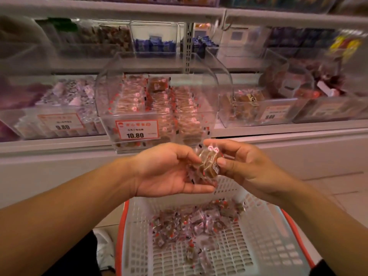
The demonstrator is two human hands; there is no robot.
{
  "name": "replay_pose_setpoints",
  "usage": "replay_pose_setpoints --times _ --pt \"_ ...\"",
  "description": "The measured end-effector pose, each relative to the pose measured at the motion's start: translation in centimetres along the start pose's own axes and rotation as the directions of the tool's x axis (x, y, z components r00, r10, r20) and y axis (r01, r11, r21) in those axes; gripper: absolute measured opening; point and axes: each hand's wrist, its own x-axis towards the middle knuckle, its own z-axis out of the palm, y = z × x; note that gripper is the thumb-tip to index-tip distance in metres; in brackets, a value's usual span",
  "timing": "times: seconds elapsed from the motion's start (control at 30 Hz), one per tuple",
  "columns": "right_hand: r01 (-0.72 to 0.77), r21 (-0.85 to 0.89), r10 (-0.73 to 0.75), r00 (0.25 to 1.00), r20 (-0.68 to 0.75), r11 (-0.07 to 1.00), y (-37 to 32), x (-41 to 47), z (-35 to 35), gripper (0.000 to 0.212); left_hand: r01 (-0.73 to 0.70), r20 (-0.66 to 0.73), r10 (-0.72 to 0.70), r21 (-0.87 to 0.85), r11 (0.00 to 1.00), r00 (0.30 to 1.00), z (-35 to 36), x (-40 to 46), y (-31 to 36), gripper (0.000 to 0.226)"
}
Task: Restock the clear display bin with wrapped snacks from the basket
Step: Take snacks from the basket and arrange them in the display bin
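Centre bin tag: 10.80; left bin tag: 9.80.

The clear bin at frame centre is open at the top, under a curved clear hood, and the shelf above hangs well over it, so there is room to reach in from the front. Inside, rows of wrapped snacks fill most of the floor; the free room is above them. Neighbouring bins stand close at left and right. Both hands, the left hand and right hand, meet in front of the bin's lower edge, blocking the direct path. Below, the basket is open-topped, its lower part mostly bare.
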Motion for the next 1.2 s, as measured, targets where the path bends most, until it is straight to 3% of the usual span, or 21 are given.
replay_pose_setpoints --times 0.2,0.43,0.57,0.7,0.8,0.93,1.03,1.1,1.13,1.17,1.2 --pt "0.022 -0.3 -0.009 0.999 0.044 0.954 -0.5 0.4 0.0 0.053 -0.036 0.098 0.025 0.106 0.994 0.995 -1.1 0.4 0.7 0.031" --pt "0.08 -0.44 -0.062 0.997 0.055 0.895 -0.7 0.6 0.5 0.057 -0.062 0.025 0.057 0.281 0.958 0.998 -1.3 0.9 1.2 0.031" --pt "0.071 -0.486 -0.051 0.997 0.053 0.871 -1.5 0.4 0.7 0.056 -0.051 0.051 0.028 0.528 0.848 0.998 -0.7 0.5 1.5 0.033" --pt "0.176 -0.706 -0.104 0.984 0.144 0.686 -3.7 0.3 1.4 0.041 -0.026 0.003 0.033 0.694 0.719 0.999 0.1 -0.3 2.2 0.047" --pt "0.264 -0.779 -0.156 0.965 0.212 0.568 -7.3 1.7 2.7 0.035 -0.107 0.033 0.119 0.709 0.697 0.992 0.4 -1.6 4.7 0.048" --pt "0.265 -0.793 -0.102 0.963 0.251 0.549 -12.4 6.4 3.8 0.038 -0.205 -0.03 0.289 0.635 0.745 0.957 -1.2 -4.1 9.5 0.061" --pt "0.252 -0.766 -0.036 0.957 0.288 0.591 -14.6 11.1 4.8 0.037 -0.296 -0.109 0.415 0.542 0.786 0.903 -2.9 -5.3 11.5 0.053" --pt "0.193 -0.746 -0.009 0.97 0.243 0.637 -15.0 14.5 5.1 0.033 -0.361 -0.264 0.547 0.52 0.774 0.794 -4.1 -5.5 12.6 0.053" --pt "0.151 -0.741 -0.012 0.982 0.19 0.654 -14.9 16.2 5.0 0.029 -0.366 -0.39 0.647 0.585 0.724 0.655 -4.8 -5.5 13.0 0.048" --pt "0.101 -0.735 -0.017 0.992 0.121 0.671 -14.6 17.9 4.7 0.026 -0.317 -0.47 0.767 0.718 0.62 0.437 -5.7 -5.4 13.4 0.04" --pt "0.044 -0.732 -0.022 0.999 0.04 0.679 -14.3 19.6 4.3 0.025 -0.168 -0.406 0.894 0.883 0.437 0.191 -6.7 -5.3 13.6 0.031"
